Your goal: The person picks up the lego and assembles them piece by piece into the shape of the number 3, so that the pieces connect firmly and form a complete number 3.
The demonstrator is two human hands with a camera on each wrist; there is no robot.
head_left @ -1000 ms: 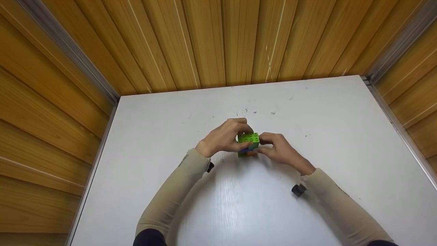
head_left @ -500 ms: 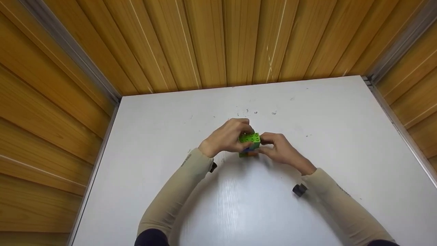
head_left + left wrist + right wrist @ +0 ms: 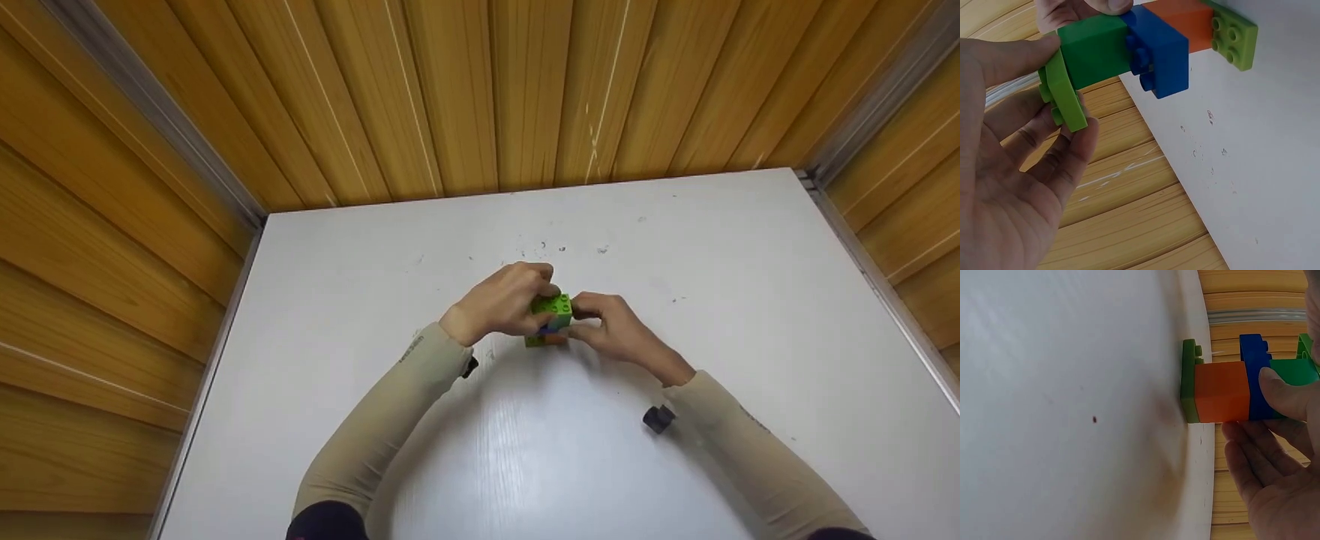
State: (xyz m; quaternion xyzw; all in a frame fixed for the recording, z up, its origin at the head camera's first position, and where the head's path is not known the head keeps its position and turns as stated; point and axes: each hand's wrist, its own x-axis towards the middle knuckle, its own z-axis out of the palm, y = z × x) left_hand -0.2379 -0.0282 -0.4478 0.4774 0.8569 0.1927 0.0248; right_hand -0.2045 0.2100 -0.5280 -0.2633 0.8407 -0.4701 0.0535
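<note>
A stack of toy building bricks stands on the white table. From the bottom up it has a lime plate [image 3: 1188,382], an orange brick [image 3: 1221,391], a blue brick [image 3: 1165,56], a dark green brick [image 3: 1095,48] and another lime plate [image 3: 558,304]. My left hand [image 3: 501,301] pinches the top lime plate between thumb and fingers. In the left wrist view that plate sits tilted against the dark green brick. My right hand [image 3: 619,331] grips the stack from the right, its thumb on the blue brick near the dark green one. Its fingertips are partly hidden behind the bricks.
The white table [image 3: 720,270] meets wood-patterned walls [image 3: 450,97] at the back and sides. Small dark marks dot its surface behind the stack. A black wrist camera [image 3: 658,418] sticks out below the right sleeve, and another [image 3: 469,367] beside the left.
My left hand has shifted slightly to the right over the stack and covers more of the top lime plate. My right hand keeps its grip almost unmoved.
</note>
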